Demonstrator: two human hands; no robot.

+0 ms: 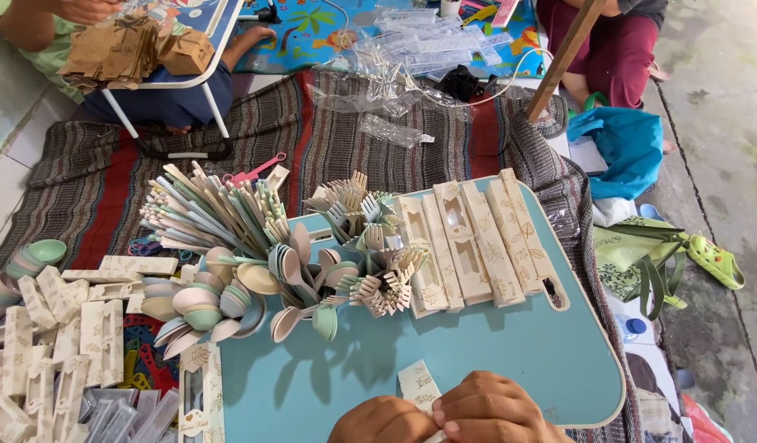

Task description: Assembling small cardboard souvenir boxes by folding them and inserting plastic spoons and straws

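At the bottom of the view my left hand (383, 421) and my right hand (492, 408) are closed together on a narrow cream cutlery box (418, 385) with a leaf print, held over the near edge of a light blue lap table (510, 344). Above my hands, pastel spoons (231, 297) and forks (370, 246) fan out on the table. A row of several flat cream boxes (477, 242) lies at the table's far side.
A bundle of pastel chopsticks (202, 212) lies left of the forks. Many cream boxes (50, 344) pile up at the left. A striped rug (329, 135), clear plastic sleeves (419, 49), a blue bag (624, 148) and green sandals (716, 261) lie around. Other people sit at the top.
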